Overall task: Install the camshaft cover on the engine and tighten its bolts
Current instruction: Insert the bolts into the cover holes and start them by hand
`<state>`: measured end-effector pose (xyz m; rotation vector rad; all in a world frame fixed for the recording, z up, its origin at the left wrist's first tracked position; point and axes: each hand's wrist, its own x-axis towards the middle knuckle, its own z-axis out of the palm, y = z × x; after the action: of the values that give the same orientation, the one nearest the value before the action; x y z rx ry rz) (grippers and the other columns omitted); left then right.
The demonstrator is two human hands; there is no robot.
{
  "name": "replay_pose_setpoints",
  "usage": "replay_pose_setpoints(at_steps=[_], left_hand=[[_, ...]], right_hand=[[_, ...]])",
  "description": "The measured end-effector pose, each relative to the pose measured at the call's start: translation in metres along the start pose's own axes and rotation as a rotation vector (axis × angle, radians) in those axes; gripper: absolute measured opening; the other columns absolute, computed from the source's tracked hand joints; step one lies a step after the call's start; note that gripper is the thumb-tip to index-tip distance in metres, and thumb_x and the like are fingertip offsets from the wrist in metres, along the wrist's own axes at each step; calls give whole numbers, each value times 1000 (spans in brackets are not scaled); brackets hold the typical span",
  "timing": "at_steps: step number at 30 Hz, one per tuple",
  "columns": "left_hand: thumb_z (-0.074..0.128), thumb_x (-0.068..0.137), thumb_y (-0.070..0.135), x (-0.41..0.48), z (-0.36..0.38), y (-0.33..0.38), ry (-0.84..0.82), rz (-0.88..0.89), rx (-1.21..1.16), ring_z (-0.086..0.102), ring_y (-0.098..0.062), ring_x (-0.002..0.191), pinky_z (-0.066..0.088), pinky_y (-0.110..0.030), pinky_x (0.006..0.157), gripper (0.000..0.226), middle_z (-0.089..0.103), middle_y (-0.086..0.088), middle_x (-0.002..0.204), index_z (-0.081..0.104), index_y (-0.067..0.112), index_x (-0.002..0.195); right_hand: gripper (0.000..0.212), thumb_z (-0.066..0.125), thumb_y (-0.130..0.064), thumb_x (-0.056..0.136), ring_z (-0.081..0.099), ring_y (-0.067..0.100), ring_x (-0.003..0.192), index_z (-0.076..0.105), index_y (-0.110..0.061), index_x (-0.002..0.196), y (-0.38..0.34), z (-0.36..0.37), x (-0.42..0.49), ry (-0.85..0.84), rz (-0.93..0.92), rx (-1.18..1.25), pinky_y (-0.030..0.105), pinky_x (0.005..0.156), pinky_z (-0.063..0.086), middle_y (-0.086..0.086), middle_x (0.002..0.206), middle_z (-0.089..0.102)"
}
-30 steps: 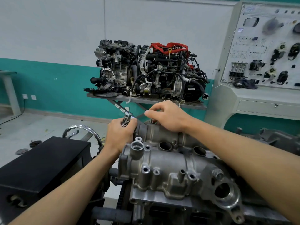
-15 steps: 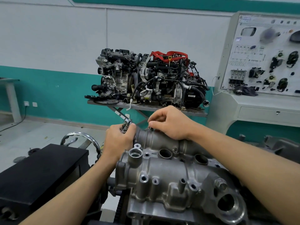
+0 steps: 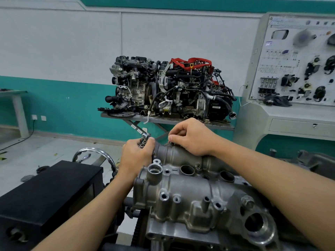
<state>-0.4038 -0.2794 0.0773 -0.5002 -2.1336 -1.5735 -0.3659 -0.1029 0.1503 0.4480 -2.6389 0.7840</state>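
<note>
The grey cast camshaft cover lies on top of the engine in front of me, with round plug holes and several empty bolt holes along its near edge. My left hand is at the cover's far left corner, closed around a bunch of bolts whose heads stick out above my fingers. My right hand rests on the cover's far edge, its fingertips pinched on a single bolt at a hole there. The bolt's shank is hidden.
A black box stands at the left, with a chromed handwheel behind it. Two display engines sit on a metal stand beyond. A grey training panel fills the right. More metal parts lie at far right.
Both hands have stayed at the cover's far edge. The camera has tilted upward, so the cover and hands sit lower in view. My right fingertips have come down closer to the cover.
</note>
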Motion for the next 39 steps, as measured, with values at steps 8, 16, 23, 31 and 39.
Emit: replay_pose_setpoints(at_steps=[8, 16, 23, 31, 39], left_hand=[[49, 78, 44, -1, 0, 0, 2, 4, -26, 33, -9, 39, 27, -23, 41, 41, 36, 8, 39, 38, 17, 49], [49, 78, 45, -2, 0, 3, -33, 0, -64, 33, -9, 41, 28, -22, 42, 41, 39, 3, 44, 39, 15, 51], [57, 97, 26, 0, 1, -1, -26, 2, -61, 36, -7, 40, 30, -19, 42, 48, 41, 7, 40, 44, 12, 53], [56, 98, 24, -1, 0, 0, -29, -19, -66, 34, -6, 39, 27, -19, 40, 49, 39, 8, 38, 42, 13, 52], [54, 85, 44, -6, -3, 9, -62, -44, -93, 37, -16, 49, 29, -33, 52, 46, 44, -6, 52, 46, 8, 57]], right_hand=[[36, 57, -43, 96, 45, 7, 66, 49, -22, 68, -3, 8, 6, 35, -33, -331, 31, 60, 32, -5, 70, 55], [58, 40, -55, 98, 51, 20, 59, 49, -17, 55, -12, 5, 11, -14, 15, -556, 29, 52, 32, -1, 60, 51], [50, 38, -69, 92, 52, 20, 72, 47, -26, 68, -18, -14, 9, -107, -30, -707, 33, 60, 36, -8, 71, 47], [47, 36, -50, 102, 46, 19, 65, 42, -24, 63, -22, -13, 16, -209, -163, -770, 31, 55, 28, -8, 66, 44], [46, 42, -58, 96, 51, 10, 66, 60, -19, 78, -28, -22, 29, -368, -107, -867, 27, 51, 30, -3, 77, 60]])
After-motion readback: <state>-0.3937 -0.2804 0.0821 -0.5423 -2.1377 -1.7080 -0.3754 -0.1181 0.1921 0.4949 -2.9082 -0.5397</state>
